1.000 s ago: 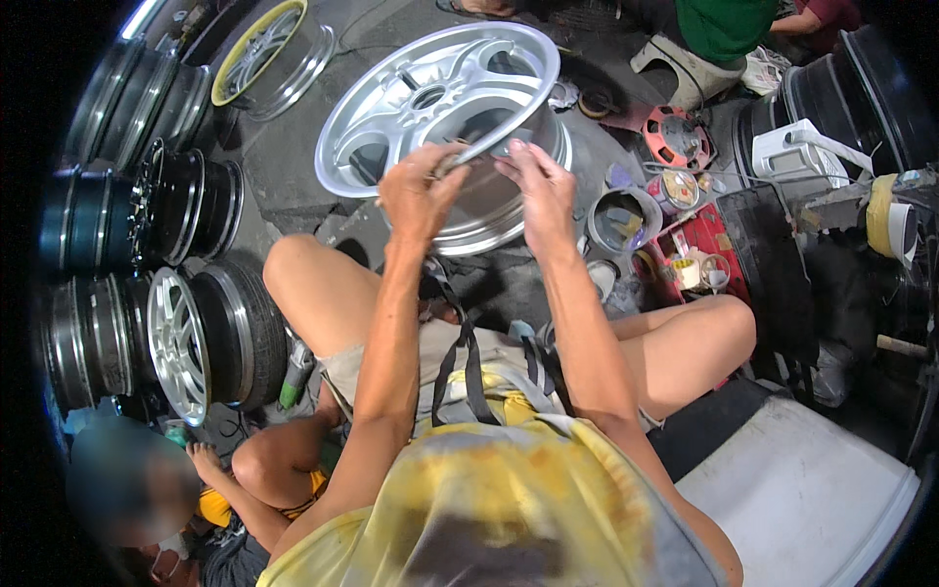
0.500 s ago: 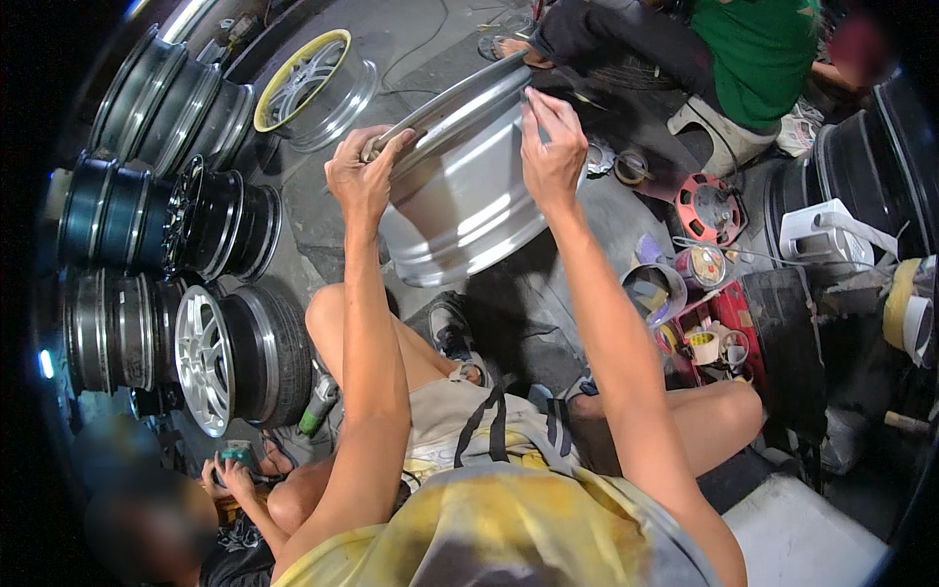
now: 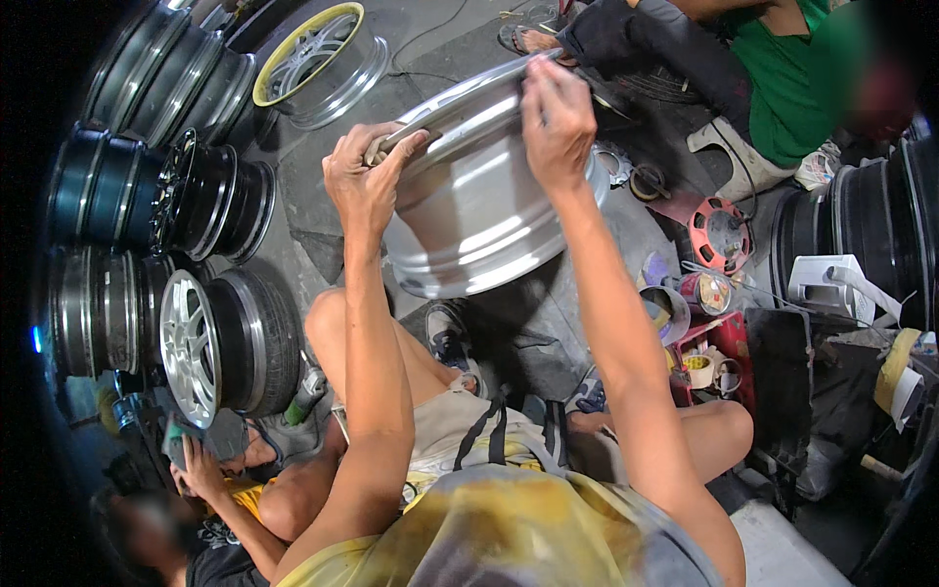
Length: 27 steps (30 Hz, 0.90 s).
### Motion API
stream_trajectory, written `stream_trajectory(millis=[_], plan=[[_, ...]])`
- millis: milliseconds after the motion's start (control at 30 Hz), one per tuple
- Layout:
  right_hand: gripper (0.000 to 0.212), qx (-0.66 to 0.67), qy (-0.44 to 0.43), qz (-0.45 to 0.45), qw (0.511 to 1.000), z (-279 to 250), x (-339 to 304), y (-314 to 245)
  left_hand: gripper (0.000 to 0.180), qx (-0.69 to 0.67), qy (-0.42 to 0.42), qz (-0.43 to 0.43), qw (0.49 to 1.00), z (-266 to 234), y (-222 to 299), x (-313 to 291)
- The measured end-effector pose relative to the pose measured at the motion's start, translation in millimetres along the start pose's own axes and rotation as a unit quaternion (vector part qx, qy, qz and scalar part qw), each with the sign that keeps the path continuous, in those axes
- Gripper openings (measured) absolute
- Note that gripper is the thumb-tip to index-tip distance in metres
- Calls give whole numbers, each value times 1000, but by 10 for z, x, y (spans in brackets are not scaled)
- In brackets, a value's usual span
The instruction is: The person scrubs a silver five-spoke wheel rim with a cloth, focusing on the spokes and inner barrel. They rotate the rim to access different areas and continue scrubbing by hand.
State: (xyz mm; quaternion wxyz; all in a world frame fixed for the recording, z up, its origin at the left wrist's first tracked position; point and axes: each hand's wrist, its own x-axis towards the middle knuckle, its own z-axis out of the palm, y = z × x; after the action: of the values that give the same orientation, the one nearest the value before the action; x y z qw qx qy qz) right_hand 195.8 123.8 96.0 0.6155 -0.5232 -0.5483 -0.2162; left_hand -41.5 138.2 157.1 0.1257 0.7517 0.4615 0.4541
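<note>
A silver wheel rim (image 3: 479,201) is tilted up in front of me, its barrel toward me and its upper lip slanting up to the right. My left hand (image 3: 367,176) grips the left end of that lip, thumb on the near side. Under the thumb is a small tan folded piece (image 3: 380,149) that I cannot identify. At the right end of the lip, my right hand (image 3: 559,125) has its fingers bent and pinched together, smeared by motion. Whatever its fingertips hold is hidden. The rim's far face is out of sight.
Stacked wheel rims (image 3: 166,73) line the left, near a rim with yellow edging (image 3: 313,54). To the right are a red reel (image 3: 719,235), a tub (image 3: 665,313) and a red crate (image 3: 729,357) with tape rolls. One person sits far right, another (image 3: 210,479) lower left.
My right hand has moved slightly up along the rim's lip. My left hand keeps its grip. The person at lower left has shifted, and the view has turned a little.
</note>
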Motion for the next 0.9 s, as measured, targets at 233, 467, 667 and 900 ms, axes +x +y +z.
stream_trajectory(millis=[233, 467, 667, 900], plan=[[25, 27, -5, -34, 999, 55, -14, -246, 25, -27, 11, 6, 1000, -4, -68, -3], [26, 7, -14, 19, 1000, -4, 40, -215, 24, -45, 4, 12, 999, 20, -72, 1], [22, 45, -5, 160, 986, 10, 208, 96, 24, -15, 13, 22, 1000, 45, -37, 24], [26, 27, -29, 10, 999, -89, -61, -454, 26, -21, -10, -4, 1000, -31, -24, -48]])
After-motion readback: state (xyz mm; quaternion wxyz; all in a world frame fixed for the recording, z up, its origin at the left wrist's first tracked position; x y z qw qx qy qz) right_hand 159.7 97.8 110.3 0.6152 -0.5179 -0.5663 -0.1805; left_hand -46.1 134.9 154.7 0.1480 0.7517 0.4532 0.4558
